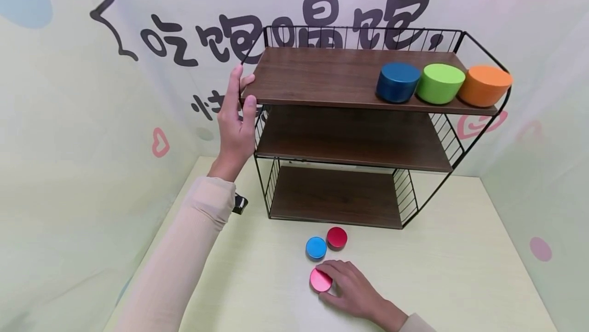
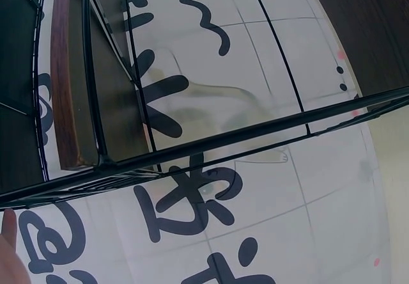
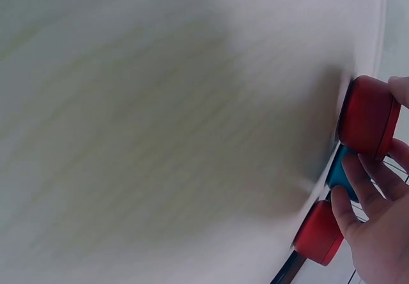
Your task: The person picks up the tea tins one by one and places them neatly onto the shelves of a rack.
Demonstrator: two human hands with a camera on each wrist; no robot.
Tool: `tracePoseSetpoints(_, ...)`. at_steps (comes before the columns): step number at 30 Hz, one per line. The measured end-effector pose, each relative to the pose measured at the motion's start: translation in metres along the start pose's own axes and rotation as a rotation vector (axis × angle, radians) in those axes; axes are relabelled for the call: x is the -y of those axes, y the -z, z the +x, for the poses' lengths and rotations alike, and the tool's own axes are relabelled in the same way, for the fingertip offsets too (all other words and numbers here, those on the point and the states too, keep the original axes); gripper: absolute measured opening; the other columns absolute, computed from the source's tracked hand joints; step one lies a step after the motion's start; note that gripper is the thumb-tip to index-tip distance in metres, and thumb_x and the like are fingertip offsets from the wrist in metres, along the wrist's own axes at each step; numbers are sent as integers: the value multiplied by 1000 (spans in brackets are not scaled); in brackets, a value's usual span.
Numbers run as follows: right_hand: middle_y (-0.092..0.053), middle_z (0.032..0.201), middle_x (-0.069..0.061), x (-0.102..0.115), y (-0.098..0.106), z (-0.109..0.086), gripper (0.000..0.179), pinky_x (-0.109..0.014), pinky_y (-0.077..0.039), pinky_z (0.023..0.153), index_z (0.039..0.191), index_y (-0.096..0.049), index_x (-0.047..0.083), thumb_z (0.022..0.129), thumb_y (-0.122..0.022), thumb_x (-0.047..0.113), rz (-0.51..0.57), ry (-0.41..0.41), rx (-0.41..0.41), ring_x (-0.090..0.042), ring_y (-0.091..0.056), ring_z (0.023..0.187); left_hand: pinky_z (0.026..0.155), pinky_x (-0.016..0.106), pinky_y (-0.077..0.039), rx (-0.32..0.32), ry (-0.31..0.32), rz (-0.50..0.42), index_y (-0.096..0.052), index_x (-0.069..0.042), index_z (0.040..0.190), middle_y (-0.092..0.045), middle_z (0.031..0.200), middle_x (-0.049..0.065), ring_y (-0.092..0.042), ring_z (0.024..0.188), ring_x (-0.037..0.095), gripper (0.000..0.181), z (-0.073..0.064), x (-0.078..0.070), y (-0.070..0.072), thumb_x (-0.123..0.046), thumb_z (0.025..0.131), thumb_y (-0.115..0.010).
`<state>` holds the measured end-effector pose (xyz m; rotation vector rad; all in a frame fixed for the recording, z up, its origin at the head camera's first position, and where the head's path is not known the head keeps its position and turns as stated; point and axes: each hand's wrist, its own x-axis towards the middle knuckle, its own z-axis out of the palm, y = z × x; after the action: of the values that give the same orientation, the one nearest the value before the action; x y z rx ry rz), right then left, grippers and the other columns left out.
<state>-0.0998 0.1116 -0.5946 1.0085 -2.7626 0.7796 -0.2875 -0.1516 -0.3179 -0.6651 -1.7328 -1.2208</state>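
Observation:
A three-tier shelf (image 1: 317, 79) with dark wood boards and a black wire frame stands on the table. My left hand (image 1: 236, 130) holds its upper left corner, the thumb at the front and fingers around the side wire. In the left wrist view, only a bit of that hand (image 2: 14, 252) shows beside the shelf's black wire frame (image 2: 223, 134). My right hand (image 1: 352, 291) pinches a round pink tin (image 1: 320, 280) on the table, thumb and fingers on opposite sides. That tin (image 3: 367, 116) looks red in the right wrist view. Just behind it are a blue round tin (image 1: 316, 248) and a red one (image 1: 337, 238).
On the top board's right end stand a dark blue tin (image 1: 398, 83), a green tin (image 1: 440, 84) and an orange tin (image 1: 485, 86) in a row. A small black object (image 1: 240, 203) lies left of the shelf. Printed cloth walls (image 1: 92, 117) surround the pale table (image 1: 469, 270).

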Motion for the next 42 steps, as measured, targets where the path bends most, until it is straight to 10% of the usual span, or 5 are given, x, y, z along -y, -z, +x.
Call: tracePoseSetpoints(42,-69,117,4,5,77,25,59,-39,-53,86,122,-68,10,72,-86,35,-42,264,-163,-13,-65,103,99,32,-41,6,-15,8,-43,-3,149,-63,133,9,-53,128,17,50,0,0,2,-9,100,-50)
